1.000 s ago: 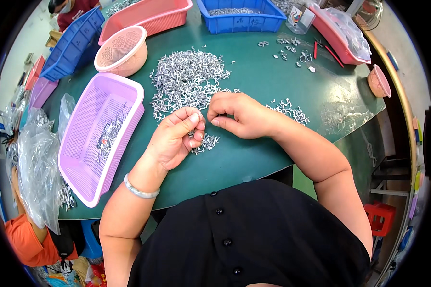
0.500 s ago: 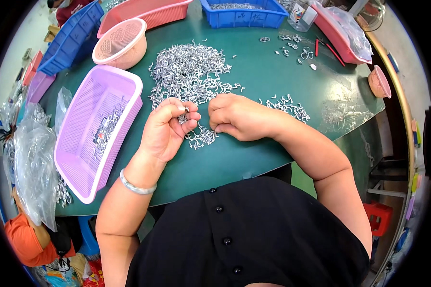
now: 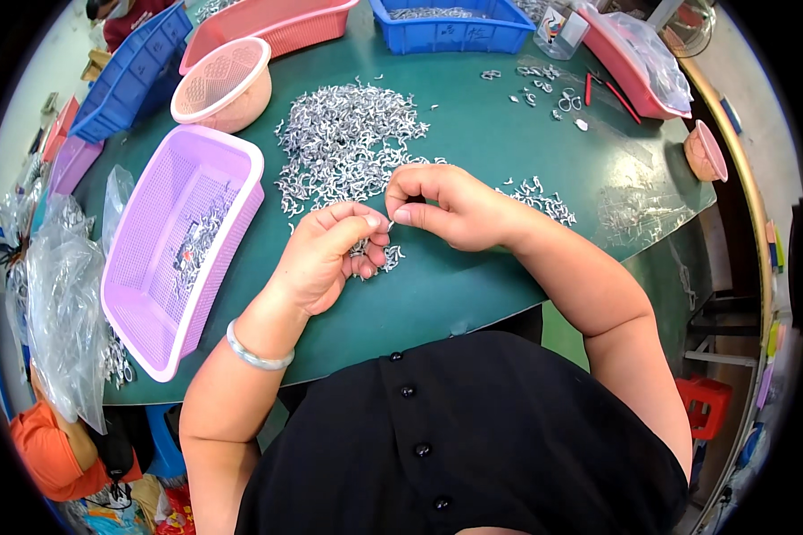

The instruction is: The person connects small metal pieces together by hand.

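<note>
Currently near the centre of the frame, close beside one another but not clasped, left hand [image 3: 326, 254] and right hand [image 3: 459, 209]; on the left, thumb folded over toward the index finger, other fingers curled, with curved pieces [image 3: 360, 248] visible among them, though cannot tell whether gripped or merely behind; on the right, back of the hand upward, thumb and index finger pinched on a small pale sliver [image 3: 392, 226]; just below the fingertips, on the green table [image 3: 473, 294], a small cluster [image 3: 392, 259] of grey-and-white curved pieces, partly hidden by the left hand; around the left forearm, a pale bangle [image 3: 259, 358].

Above the hands, left of centre, a large heap [image 3: 348, 129] of similar pieces; right of centre, near the right forearm, a smaller scatter [image 3: 544, 203]; at the left of the frame, a lilac basket [image 3: 147, 276] with more pieces inside, toward its right wall; just above, a round peach basket [image 3: 241, 109]; along the top edge, a pink tray [image 3: 303, 40] and a blue crate [image 3: 455, 37]; at upper right, red-handled pliers [image 3: 622, 102] near loose pieces; at far right, a small pink cup [image 3: 707, 153]; at lower left, clear plastic bags [image 3: 67, 303]; at lower right, a red stool [image 3: 707, 407].
</note>
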{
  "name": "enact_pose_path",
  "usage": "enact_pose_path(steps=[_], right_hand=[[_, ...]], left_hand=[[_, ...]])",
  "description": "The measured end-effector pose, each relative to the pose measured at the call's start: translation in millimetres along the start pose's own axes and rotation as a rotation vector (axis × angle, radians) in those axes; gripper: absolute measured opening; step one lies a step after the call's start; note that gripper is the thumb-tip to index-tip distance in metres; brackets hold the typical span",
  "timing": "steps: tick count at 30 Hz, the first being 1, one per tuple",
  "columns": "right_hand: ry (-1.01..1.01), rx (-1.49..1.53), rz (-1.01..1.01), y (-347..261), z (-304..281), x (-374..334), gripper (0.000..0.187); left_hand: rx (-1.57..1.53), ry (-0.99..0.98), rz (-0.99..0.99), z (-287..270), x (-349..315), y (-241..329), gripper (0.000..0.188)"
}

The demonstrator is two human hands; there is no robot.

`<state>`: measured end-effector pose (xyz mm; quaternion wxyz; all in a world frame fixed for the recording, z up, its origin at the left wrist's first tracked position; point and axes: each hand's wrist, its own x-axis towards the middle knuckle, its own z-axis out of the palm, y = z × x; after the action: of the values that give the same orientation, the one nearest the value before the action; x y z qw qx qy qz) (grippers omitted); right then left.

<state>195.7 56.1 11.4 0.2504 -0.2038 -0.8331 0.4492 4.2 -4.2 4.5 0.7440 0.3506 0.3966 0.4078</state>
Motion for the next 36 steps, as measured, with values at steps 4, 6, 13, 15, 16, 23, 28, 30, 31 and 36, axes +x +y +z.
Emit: enact_pose_path(steps=[4,6,13,15,16,23,28,30,31,36], right_hand=[[0.001,0.02,0.004,-0.2,0.5,0.6,0.008],[0.008,0.021,0.014,-0.1,1.1,0.5,0.009],[0.002,0.097,0.068,-2.2,0.6,0.5,0.01],[0.036,0.102,0.081,-1.4,-0.3,0.9,0.011],[0.036,0.102,0.081,-0.5,0.0,0.8,0.011],[0.068,-0.007,0.075,2.6,-0.6,0.3,0.01],[0.078,-0.143,-0.037,7.5,-0.1,-0.2,0.006],[0.021,-0.237,-0.103,7.2,-1.0,0.1,0.005],[0.02,-0.236,-0.103,7.1,-0.4,-0.2,0.005],[-0.083,-0.307,-0.202,9.7,2.6,-1.7,0.007]], left_hand=[[0.003,0.004,-0.008,2.8,-1.1,0.1,0.012],[0.027,0.012,-0.004,3.5,-1.0,-0.7,0.012],[0.061,0.002,0.005,1.4,0.3,-3.5,0.012],[-0.011,0.0,-0.024,0.6,0.3,-1.9,0.014],[-0.011,0.0,-0.024,0.4,0.3,-1.4,0.014],[-0.083,0.005,-0.041,0.5,1.0,0.5,0.013],[-0.092,0.032,-0.041,1.1,0.7,0.9,0.013],[-0.11,0.003,-0.031,-0.9,1.5,0.8,0.013],[-0.111,0.004,-0.032,-1.0,1.4,1.0,0.013],[-0.106,0.011,-0.011,0.1,1.6,1.3,0.013]])
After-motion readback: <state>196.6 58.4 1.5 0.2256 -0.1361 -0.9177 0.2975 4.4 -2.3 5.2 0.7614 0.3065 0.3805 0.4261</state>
